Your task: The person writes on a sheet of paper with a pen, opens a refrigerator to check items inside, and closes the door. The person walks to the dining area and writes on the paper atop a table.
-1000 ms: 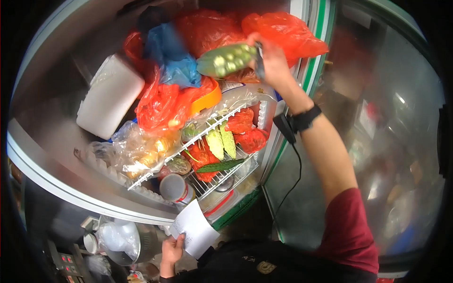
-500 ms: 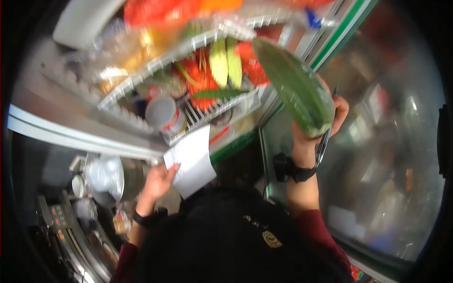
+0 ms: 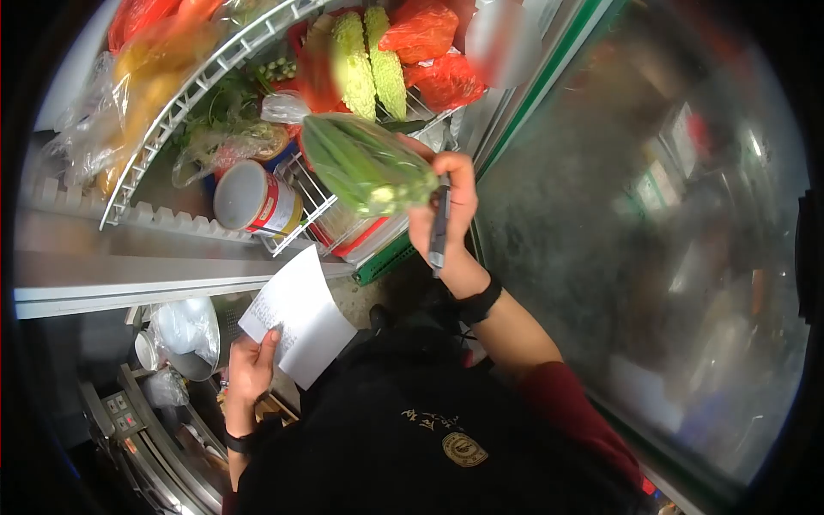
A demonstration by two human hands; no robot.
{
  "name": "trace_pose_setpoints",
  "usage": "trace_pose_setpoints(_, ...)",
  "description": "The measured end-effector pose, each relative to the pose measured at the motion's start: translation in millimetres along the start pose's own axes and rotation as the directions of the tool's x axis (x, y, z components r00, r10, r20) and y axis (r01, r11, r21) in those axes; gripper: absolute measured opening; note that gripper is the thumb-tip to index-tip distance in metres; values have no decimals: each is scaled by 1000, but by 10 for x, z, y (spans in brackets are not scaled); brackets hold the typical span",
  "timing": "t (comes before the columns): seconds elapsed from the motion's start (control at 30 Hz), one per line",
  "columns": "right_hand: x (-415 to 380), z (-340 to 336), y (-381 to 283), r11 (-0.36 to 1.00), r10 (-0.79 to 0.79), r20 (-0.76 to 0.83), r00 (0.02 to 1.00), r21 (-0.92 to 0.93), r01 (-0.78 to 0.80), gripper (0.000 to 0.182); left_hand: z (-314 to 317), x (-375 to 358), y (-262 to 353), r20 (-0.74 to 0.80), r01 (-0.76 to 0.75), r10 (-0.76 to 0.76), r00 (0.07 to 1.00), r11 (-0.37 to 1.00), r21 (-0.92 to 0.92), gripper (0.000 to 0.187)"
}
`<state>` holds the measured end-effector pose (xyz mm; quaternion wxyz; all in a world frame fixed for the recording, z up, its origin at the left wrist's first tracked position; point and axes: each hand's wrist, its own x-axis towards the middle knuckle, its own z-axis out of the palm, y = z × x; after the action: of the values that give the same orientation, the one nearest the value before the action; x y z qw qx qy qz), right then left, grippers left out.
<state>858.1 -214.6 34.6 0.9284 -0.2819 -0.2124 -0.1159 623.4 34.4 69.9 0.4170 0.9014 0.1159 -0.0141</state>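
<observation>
Left hand (image 3: 249, 369) gripping paper (image 3: 307, 319), right hand (image 3: 462, 197) bagged greens (image 3: 360, 165) and pen (image 3: 440, 230), writing (image 3: 273, 314) illegible

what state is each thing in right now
Long green vegetables in clear plastic: held in the right hand
Dark slim pen: held in the same hand
White paper sheet with writing: held in the left hand
Green-edged glass door: open
Round red-labelled tub: grey lid on

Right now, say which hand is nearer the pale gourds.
Right. In view, the right hand, holding bagged vegetables, is below and right of the gourds; the left hand, holding paper, is farther down-left.
</observation>
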Motion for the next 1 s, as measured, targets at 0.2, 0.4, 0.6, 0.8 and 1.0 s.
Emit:
trace_pose_setpoints(0.2,478,362,380,746,-134,164,977,-633,209,35,-46,-190,-99,-26,131,-129,991,990,57,32)
trace_pose_setpoints(0.4,1215,450,1128,304,-120,416,901,-849,433,25,-51,-365,-137,-85,185,-181,980,982,32,38)
trace_pose_setpoints(0.6,1011,311,1021,188,63,493,868,-860,475,28,-92,-491,-232,-104,270,-267,958,963,16,41)
trace_pose_setpoints(0.8,866,217,964,277,55,504,862,-837,472,29,-34,-407,-175,-123,202,-201,972,979,-7,43)
trace_pose_setpoints(1.0,968,306,871,255,31,551,834,-811,526,28,-103,-352,-100,-36,354,-352,935,926,129,43)
